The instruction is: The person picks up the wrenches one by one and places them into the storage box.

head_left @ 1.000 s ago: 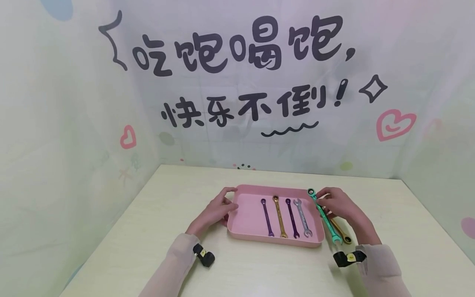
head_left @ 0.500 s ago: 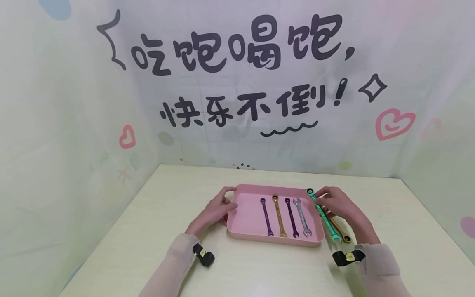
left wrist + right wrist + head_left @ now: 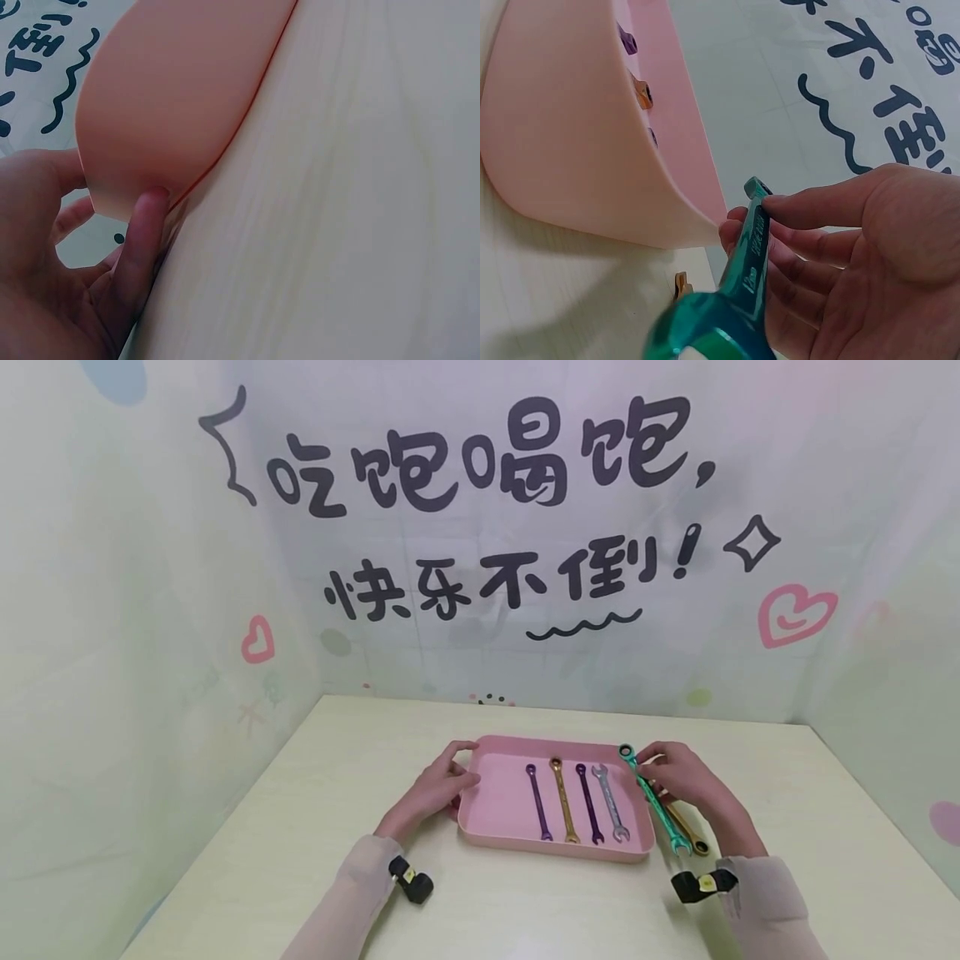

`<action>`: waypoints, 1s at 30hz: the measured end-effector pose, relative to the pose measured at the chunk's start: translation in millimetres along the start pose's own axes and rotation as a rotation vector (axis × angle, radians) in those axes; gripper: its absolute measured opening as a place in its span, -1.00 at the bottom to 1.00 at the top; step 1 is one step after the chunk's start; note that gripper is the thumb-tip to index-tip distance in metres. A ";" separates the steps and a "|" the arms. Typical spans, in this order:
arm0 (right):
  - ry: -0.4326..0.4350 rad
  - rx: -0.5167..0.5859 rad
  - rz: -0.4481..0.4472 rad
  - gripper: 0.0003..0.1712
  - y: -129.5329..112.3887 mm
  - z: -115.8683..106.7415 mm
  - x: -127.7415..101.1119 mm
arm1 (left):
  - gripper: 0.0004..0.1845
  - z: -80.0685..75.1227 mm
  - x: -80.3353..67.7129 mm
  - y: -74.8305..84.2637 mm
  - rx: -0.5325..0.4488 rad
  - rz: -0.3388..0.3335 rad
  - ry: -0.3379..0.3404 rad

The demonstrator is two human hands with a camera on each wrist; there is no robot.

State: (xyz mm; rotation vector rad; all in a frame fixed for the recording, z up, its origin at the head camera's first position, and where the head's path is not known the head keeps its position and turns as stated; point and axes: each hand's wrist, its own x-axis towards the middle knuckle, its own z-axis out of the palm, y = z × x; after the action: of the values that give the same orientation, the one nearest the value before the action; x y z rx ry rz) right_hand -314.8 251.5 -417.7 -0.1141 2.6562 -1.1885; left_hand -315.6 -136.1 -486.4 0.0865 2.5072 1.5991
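A pink tray (image 3: 497, 793) sits mid-table and holds several small wrenches: purple (image 3: 538, 802), gold (image 3: 563, 799), dark purple (image 3: 589, 803) and silver (image 3: 611, 802). My left hand (image 3: 435, 787) grips the tray's left rim (image 3: 120, 187), thumb on top and fingers against its outer wall. My right hand (image 3: 678, 774) pinches a green wrench (image 3: 653, 799) by its shaft (image 3: 751, 255), just off the tray's right edge, slanting over the rim. A gold ratchet wrench (image 3: 692, 832) lies on the table under that hand.
The tray stands on a pale wooden table (image 3: 315, 827). A printed cloth backdrop (image 3: 480, 527) closes in the back and both sides. Black wrist straps (image 3: 411, 882) sit on both sleeves.
Hardly anything has moved; both hands keep their holds, and the green wrench stays at the tray's right edge with only a slight shift.
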 end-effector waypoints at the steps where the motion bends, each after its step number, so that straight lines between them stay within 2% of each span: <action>1: 0.001 -0.001 -0.004 -0.56 -0.5 -0.1 0.1 | -0.40 -0.5 -0.1 0.3 0.000 0.002 0.002; 13: 0.007 0.004 0.000 -0.58 -3.7 3.6 -3.8 | -0.41 -1.0 -1.9 -0.8 0.000 0.004 -0.004; 30: -0.002 0.027 -0.059 -0.59 -9.3 7.5 -6.2 | -0.40 -0.6 -1.4 -1.6 0.009 0.012 0.002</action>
State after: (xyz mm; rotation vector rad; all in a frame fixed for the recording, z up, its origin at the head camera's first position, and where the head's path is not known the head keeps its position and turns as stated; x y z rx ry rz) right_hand -307.3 240.8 -414.6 -0.1904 2.6509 -1.2417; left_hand -314.3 -137.6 -487.4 0.1012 2.5205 1.5928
